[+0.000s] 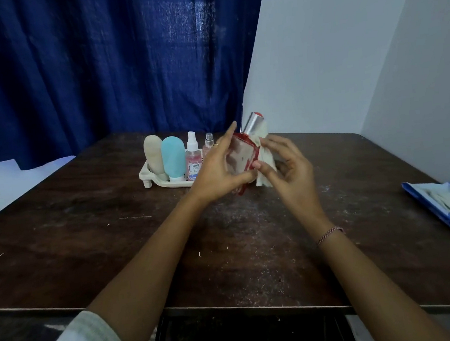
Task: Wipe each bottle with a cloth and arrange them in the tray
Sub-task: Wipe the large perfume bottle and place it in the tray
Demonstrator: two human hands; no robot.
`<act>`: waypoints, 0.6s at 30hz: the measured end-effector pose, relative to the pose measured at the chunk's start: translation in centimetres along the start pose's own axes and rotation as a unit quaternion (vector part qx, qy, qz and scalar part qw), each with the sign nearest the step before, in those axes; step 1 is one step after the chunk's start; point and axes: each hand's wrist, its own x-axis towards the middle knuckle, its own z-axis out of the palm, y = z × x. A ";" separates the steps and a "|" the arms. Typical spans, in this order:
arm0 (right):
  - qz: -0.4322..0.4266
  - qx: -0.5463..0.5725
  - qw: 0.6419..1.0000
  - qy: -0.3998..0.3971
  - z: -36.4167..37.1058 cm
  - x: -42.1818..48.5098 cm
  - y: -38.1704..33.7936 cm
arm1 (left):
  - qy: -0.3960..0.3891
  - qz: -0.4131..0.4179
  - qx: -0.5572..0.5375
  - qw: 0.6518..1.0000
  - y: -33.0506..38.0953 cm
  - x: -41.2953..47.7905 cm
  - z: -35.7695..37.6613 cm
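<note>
Four bottles already stand in the tray at the desk's far side: beige, blue, spray, small. You hold the fifth, a red bottle, above the desk in your left hand, grip closed round its body, long axis tilted with the silver cap up and to the right; your right hand pinches the cloth against its right side. The tray lies just left of the bottle, nearer your left hand, so that hand looks best placed to set it in.
</note>
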 end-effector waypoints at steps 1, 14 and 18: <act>-0.002 0.003 1.000 -0.015 0.1 0.0 -0.1 | 0.006 -0.005 -0.015 1.000 0.1 0.1 -0.1; -0.095 -0.087 0.992 0.008 1.3 -0.6 -0.6 | -0.014 -0.144 -0.313 0.939 1.6 0.2 0.1; -0.110 -0.105 0.988 -0.024 1.4 -0.7 -0.7 | 0.003 -0.157 -0.410 0.899 1.6 0.2 -0.5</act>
